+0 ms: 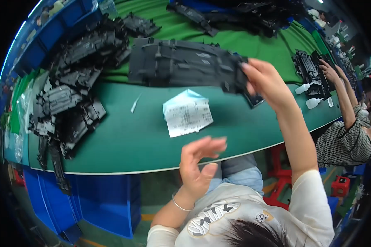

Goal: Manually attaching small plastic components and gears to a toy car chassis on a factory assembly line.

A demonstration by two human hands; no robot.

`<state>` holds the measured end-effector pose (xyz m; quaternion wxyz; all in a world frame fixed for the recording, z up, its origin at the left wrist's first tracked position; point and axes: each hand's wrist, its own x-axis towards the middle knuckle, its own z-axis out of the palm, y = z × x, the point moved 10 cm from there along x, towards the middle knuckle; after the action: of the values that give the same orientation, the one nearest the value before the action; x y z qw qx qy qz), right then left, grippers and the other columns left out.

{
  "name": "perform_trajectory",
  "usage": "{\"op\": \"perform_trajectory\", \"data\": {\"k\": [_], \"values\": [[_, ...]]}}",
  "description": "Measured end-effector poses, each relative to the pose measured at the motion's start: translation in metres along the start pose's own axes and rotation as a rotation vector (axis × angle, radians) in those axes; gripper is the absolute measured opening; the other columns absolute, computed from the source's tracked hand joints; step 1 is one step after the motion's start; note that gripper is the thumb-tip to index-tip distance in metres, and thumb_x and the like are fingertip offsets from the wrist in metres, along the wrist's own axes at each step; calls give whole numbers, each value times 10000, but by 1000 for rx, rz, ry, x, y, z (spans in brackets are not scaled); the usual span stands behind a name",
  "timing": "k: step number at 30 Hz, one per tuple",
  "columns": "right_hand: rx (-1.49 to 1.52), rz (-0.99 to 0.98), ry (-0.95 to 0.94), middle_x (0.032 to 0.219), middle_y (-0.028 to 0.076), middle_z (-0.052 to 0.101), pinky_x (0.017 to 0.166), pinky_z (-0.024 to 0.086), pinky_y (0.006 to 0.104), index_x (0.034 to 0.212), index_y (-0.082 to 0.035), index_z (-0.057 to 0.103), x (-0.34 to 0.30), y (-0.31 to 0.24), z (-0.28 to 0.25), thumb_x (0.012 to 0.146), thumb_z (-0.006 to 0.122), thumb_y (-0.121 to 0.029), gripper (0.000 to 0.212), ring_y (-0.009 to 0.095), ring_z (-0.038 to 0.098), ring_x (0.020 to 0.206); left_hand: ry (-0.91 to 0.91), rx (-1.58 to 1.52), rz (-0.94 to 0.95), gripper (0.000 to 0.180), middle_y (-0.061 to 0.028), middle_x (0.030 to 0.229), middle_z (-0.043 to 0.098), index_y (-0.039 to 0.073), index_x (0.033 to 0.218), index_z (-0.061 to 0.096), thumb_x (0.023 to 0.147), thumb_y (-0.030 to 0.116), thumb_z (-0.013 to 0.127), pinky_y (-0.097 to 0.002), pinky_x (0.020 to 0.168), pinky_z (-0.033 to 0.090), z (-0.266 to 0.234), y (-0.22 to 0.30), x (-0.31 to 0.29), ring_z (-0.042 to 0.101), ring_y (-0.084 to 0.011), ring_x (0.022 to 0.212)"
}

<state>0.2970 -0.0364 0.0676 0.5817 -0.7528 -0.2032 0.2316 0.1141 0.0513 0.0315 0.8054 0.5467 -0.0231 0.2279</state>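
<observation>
A long black moulded plastic panel (181,64) is raised above the far part of the green table, slightly blurred. My right hand (266,80) grips it by its right end, thumb and fingers closed round the edge. Below it, near the front edge of the table, my left hand (198,164) hovers with its fingers apart and nothing in it. Between the left hand and the panel lies a creased white printed paper (189,115) with a light blue piece under it. A dark flat object (254,100) shows partly below my right hand.
Black plastic parts (76,82) are heaped at the left, some overhanging the table edge. More parts (243,20) lie on green cloth at the back. Two white bottles (313,102) stand right, near a co-worker's hands (329,72). Blue bins (105,201) sit below left.
</observation>
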Motion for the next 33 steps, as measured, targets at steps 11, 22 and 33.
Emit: {"op": "perform_trajectory", "data": {"k": [11, 22, 33], "values": [[-797, 89, 27, 548, 116, 569, 408, 441, 268, 659, 38, 547, 133, -16, -46, 773, 518, -295, 353, 160, 562, 454, 169, 378, 127, 116, -146, 735, 578, -18, 841, 452, 798, 89, 444, -229, 488, 459, -26, 1, -2, 550, -157, 555], [-1249, -289, 530, 786, 165, 583, 711, 428, 380, 806, -18, 564, 242, -45, -17, 699, 475, -137, 183, 283, 578, 736, 150, 489, 63, 166, -173, 692, 558, -31, 845, 416, 823, 133, 433, -215, 456, 450, -25, 2, -3, 533, -150, 513], [-366, -344, 181, 745, 103, 542, 565, 427, 349, 814, -10, 522, 56, -101, -28, 747, 503, -186, 189, 210, 547, 671, 84, 384, 79, 219, -156, 818, 569, -17, 886, 469, 787, 176, 493, -279, 610, 465, -21, -2, -1, 561, -186, 688]]}}
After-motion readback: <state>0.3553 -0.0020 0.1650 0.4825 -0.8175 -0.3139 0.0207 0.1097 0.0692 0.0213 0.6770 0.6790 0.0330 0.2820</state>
